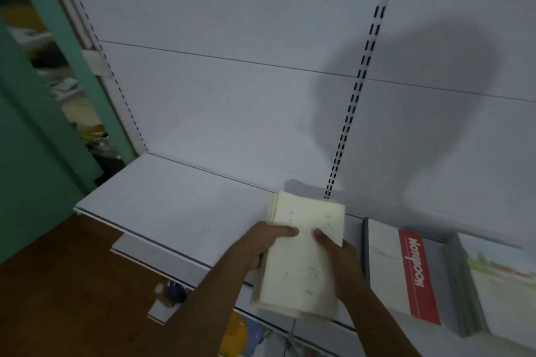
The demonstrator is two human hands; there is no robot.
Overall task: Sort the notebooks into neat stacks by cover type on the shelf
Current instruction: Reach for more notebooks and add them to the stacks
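**A:** What is nearest, at the bottom of the frame?

**B:** Two bare forearms rise from the lower edge toward the centre. Between them sits a cream notebook stack [301,258], a small pile of pale, speckled covers, its far end tilted slightly to the right. The left hand [261,246] grips the stack's left edge, thumb laid across the top cover and fingers curled underneath. The right hand [339,252] grips the right edge the same way, thumb on top, the other fingers hidden below.

**A:** Is the stack resting on anything?

**B:** It lies over the front part of the white shelf [179,206], lower centre; I cannot tell whether it touches the board or is held just above it.

**A:** And beside it?

**B:** To the right of the hands, on the same shelf, lies a grey notebook pile [388,264] whose top cover carries a red band printed "Notebook". Just beside that, at the lower right edge, is a landscape-cover stack [499,284] with a blurred green and pale picture on top.

**A:** Lower left?

**B:** A brown wooden floor [58,284], and under the shelf's front edge some yellow and blue packaged goods [240,336], too blurred to name.

**A:** Farther back?

**B:** A white back panel [232,66] fills the upper frame, crossed by two slotted uprights [362,81] and a rounded shadow at the right. A teal post [58,23] runs down the upper left.
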